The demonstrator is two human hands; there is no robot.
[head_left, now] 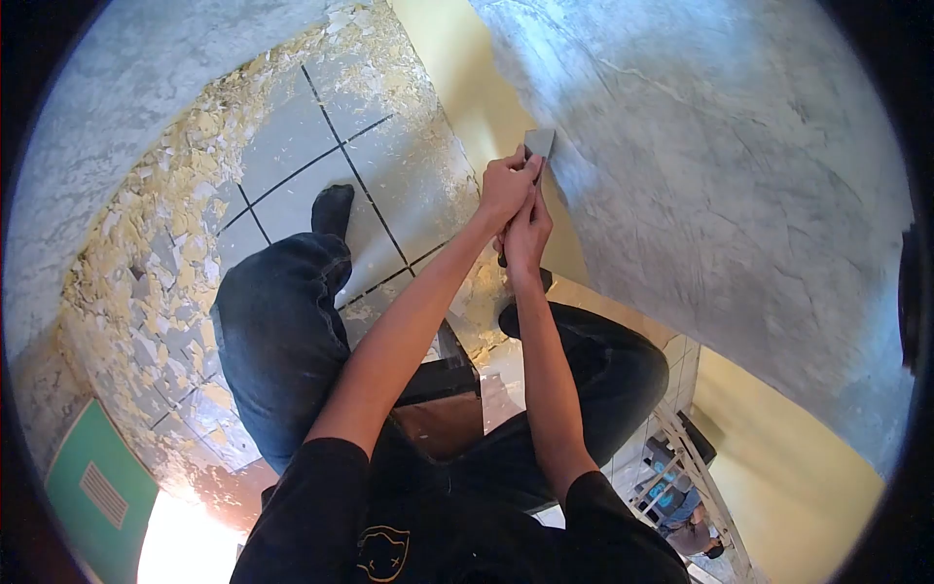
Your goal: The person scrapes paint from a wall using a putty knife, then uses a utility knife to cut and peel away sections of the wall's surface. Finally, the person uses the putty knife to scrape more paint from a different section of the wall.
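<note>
A paint scraper [539, 143] with a flat metal blade is held out in front of me. My left hand [506, 189] is closed around it close to the blade. Just below, my right hand [528, 236] wraps the dark handle, whose end shows under the fingers. The blade lies at the edge between yellow paint [477, 78] and the bare grey wall [700, 195]. Much of the handle is hidden by my fingers.
Loose paint flakes [146, 282] cover the floor on the left, beside grey tiles [292, 156] with dark joints. My bent legs flank a dark brown, box-like object [440, 423]. A green panel [102, 487] is at lower left. At lower right are a ladder [696, 462] and another person [693, 535].
</note>
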